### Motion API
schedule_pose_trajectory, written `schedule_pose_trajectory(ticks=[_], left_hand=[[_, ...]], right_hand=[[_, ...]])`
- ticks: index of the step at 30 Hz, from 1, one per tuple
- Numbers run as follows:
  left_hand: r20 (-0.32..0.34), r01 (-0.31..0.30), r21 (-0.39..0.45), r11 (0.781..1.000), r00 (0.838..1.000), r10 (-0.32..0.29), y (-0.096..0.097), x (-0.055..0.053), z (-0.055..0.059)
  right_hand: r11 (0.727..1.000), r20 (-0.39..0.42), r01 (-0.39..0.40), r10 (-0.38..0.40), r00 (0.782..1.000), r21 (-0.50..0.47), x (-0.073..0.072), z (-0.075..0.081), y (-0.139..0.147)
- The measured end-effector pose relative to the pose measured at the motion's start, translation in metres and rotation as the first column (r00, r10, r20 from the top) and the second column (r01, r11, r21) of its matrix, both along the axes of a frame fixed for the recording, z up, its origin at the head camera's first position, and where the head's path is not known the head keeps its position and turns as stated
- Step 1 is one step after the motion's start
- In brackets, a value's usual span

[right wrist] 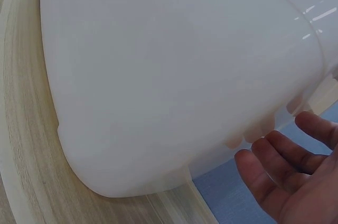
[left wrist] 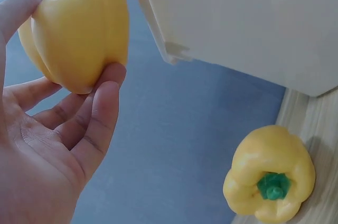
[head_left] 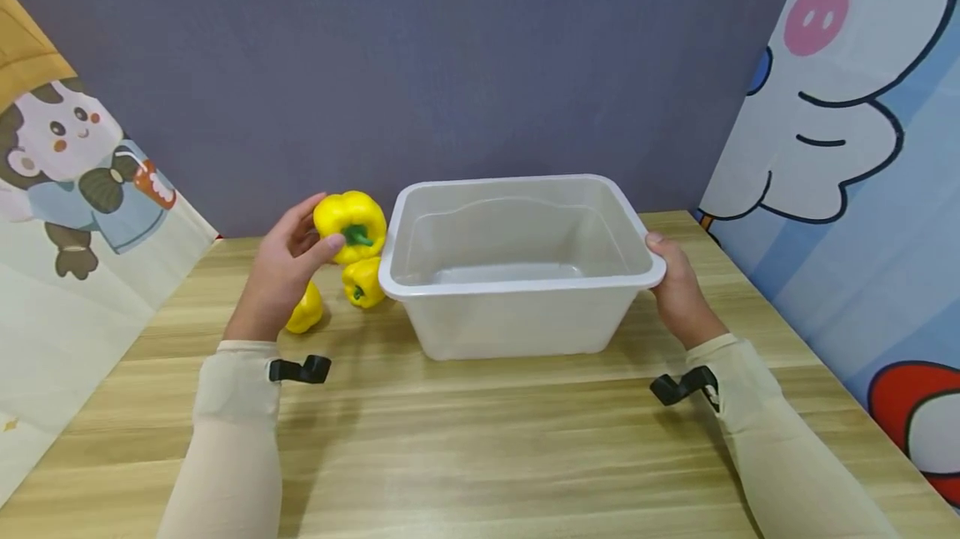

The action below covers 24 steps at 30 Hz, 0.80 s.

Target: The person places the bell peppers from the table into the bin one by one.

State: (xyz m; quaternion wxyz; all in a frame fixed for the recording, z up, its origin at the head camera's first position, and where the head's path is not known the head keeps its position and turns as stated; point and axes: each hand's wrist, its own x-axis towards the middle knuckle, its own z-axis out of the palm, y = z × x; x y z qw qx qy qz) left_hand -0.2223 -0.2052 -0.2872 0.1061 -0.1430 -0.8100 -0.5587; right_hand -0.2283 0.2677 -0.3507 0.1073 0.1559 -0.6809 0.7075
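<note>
My left hand [head_left: 281,264] pinches a yellow bell pepper [head_left: 351,217] between thumb and fingertips, its green stem facing the head camera. The left wrist view shows this pepper [left wrist: 87,28] raised above the table, left of the white plastic bin [head_left: 517,318]. My right hand [head_left: 678,289] grips the bin's right rim, thumb on top and fingers underneath. In the right wrist view its fingers [right wrist: 280,160] lie along the underside of the rim. The inside of the bin shows no contents.
A second yellow pepper [head_left: 363,282] sits on the wooden table [head_left: 480,447] by the bin's left side. Another pepper [head_left: 306,310] is partly hidden behind my left wrist. A grey panel [head_left: 450,64] rises at the back, with cartoon-printed sheets [head_left: 840,147] on both sides.
</note>
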Motion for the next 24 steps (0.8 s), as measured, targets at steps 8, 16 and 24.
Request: schedule_pose_trajectory(ticks=[8, 16, 24], left_hand=[[0.013, 0.031, 0.031, 0.999, 0.999, -0.031, 0.007, 0.0, 0.0], [0.017, 0.069, 0.092, 0.993, 0.997, -0.071, 0.011, -0.006, -0.001], [0.013, 0.089, 0.08, 0.993, 0.996, -0.09, 0.015, -0.01, 0.003]], right_hand=[[1.0, 0.011, -0.013, 0.013, 1.0, -0.011, 0.001, -0.002, 0.0], [0.999, 0.021, 0.022, -0.021, 1.0, -0.048, 0.002, -0.001, 0.001], [0.999, 0.022, 0.006, -0.005, 1.0, -0.047, 0.003, 0.0, -0.001]])
